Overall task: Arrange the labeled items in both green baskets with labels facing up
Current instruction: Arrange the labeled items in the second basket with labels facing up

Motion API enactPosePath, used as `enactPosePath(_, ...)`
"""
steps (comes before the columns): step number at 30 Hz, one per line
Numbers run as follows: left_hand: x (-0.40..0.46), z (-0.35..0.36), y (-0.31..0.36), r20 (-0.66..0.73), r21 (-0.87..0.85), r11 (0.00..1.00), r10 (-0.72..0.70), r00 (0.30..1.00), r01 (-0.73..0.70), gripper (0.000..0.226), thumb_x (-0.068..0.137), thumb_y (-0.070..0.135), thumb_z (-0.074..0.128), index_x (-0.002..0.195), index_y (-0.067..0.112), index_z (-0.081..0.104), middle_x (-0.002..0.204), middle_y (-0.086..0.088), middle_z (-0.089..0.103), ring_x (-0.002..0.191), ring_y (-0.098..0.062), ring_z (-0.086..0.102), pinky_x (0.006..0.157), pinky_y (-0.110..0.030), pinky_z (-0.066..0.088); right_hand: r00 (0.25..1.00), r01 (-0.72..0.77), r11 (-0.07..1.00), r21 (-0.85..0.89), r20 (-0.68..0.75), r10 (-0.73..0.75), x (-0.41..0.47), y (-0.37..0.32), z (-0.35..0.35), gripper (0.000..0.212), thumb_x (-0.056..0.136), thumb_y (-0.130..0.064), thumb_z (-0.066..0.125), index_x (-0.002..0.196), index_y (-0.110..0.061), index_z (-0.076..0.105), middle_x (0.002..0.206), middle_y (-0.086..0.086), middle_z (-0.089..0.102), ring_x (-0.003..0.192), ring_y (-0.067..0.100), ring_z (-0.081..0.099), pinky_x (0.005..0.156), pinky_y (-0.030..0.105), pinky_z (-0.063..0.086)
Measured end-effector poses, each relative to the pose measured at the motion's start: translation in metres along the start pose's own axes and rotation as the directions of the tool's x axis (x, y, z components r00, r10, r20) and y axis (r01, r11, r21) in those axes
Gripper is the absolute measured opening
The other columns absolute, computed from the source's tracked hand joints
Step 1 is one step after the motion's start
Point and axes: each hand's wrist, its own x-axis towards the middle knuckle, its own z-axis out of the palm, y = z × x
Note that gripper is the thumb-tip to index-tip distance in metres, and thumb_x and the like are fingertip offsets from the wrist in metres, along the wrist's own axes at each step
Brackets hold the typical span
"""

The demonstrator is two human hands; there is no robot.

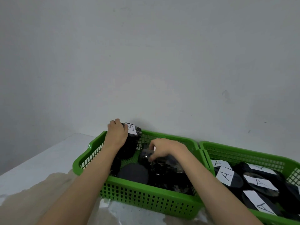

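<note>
- Head camera first, working from the left: my left hand is clasped around a dark knobbly lump at the far-left corner of the left green basket, tipping it upright so its white "B" label shows above the rim.
- I judge that lump to be stiff and rough, so it should grip well; I'd keep hold by its sides, clear of the paper.
- Lower in the same basket lies a smooth grey rounded piece, no label showing.
- My right hand pinches a glossy dark item mid-basket; it looks slippery, perhaps film-wrapped, so I'd take a fuller grasp.
- Right green basket, touching the first, holds dark flat pieces with "A" labels facing up.
</note>
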Motion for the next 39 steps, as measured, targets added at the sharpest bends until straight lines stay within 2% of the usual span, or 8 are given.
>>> enactPosePath(5,-0.005,0.001,0.010,-0.185,0.061,0.986,0.167,0.969,-0.158,0.037,0.095,0.019,0.042,0.126,-0.001,0.047,0.126,-0.020,0.051,0.117,-0.034,0.046,0.093,-0.045,0.039,0.962,-0.014,0.982,-0.187,0.267,0.065,-0.021,0.014,0.000,0.074,0.082,-0.016,0.063,0.146,-0.028,0.028,0.152,0.002,0.033,0.133,0.028,0.041,0.100,0.038,0.042)
enactPosePath(16,-0.022,0.028,0.056,-0.090,0.120,0.923,0.376,0.922,-0.364,0.030,0.096,0.026,0.036,0.115,0.011,0.054,0.118,-0.006,0.057,0.114,-0.023,0.050,0.098,-0.036,0.034,0.998,0.038,0.999,-0.017,-0.041,-0.039,-0.027,0.040,0.024,0.066,0.064,-0.048,0.077,0.116,-0.012,0.058,0.120,0.008,0.062,0.109,0.027,0.059,0.092,0.038,0.050)
enactPosePath(21,-0.022,0.021,0.049,-0.086,-0.045,0.922,0.379,0.921,-0.384,0.026,0.097,0.022,0.038,0.103,0.005,0.056,0.105,-0.009,0.058,0.103,-0.028,0.051,0.091,-0.040,0.039,0.982,0.042,0.937,0.348,-0.188,0.026,-0.026,0.046,0.008,0.059,0.070,-0.046,0.071,0.118,-0.013,0.061,0.120,0.006,0.063,0.108,0.023,0.059,0.087,0.030,0.048)
enactPosePath(23,-0.025,0.019,0.050,-0.056,-0.311,0.891,0.331,0.942,-0.331,0.026,0.097,0.027,0.037,0.097,0.007,0.054,0.097,-0.006,0.055,0.097,-0.026,0.050,0.084,-0.034,0.039,0.957,0.099,0.764,0.637,-0.270,0.102,-0.031,0.048,-0.002,0.047,0.075,-0.044,0.069,0.113,-0.019,0.059,0.110,0.002,0.062,0.095,0.016,0.060,0.071,0.020,0.049)
enactPosePath(27,-0.027,0.014,0.055,0.220,-0.678,0.730,0.314,0.924,-0.086,0.038,0.091,0.053,0.037,0.106,0.019,0.047,0.105,0.001,0.058,0.091,-0.007,0.057,0.074,-0.019,0.040,0.962,0.243,0.035,0.969,-0.246,0.121,-0.036,0.049,-0.014,0.015,0.088,-0.022,0.057,0.098,-0.011,0.059,0.085,0.004,0.063,0.066,0.014,0.065,0.058,0.023,0.058)
enactPosePath(30,-0.030,0.016,0.057,0.392,-0.688,0.725,0.394,0.831,-0.019,0.042,0.082,0.053,0.056,0.114,0.027,0.047,0.110,-0.003,0.064,0.094,-0.012,0.065,0.083,-0.028,0.052,0.961,0.271,-0.121,0.955,-0.262,0.085,-0.038,0.051,-0.014,0.014,0.089,-0.010,0.045,0.091,-0.009,0.059,0.086,0.009,0.058,0.078,0.022,0.058,0.071,0.033,0.054)
enactPosePath(35,-0.029,0.019,0.053,0.440,-0.618,0.775,0.479,0.760,-0.131,0.034,0.079,0.038,0.068,0.109,0.035,0.053,0.118,-0.003,0.064,0.101,-0.019,0.065,0.088,-0.029,0.052,0.939,0.303,-0.108,0.947,-0.277,0.206,-0.039,0.051,-0.015,0.016,0.085,-0.027,0.046,0.083,-0.015,0.057,0.078,0.005,0.060,0.072,0.021,0.057,0.062,0.031,0.049)
enactPosePath(39,-0.027,0.018,0.048,0.540,-0.493,0.849,0.469,0.699,-0.189,0.056,0.069,0.045,0.069,0.122,0.032,0.054,0.121,0.000,0.063,0.108,-0.018,0.061,0.097,-0.032,0.048,0.916,0.147,0.355,0.923,-0.262,0.303,-0.044,0.057,-0.013,0.022,0.084,-0.035,0.063,0.096,-0.017,0.059,0.089,0.004,0.064,0.071,0.011,0.061,0.056,0.024,0.051)
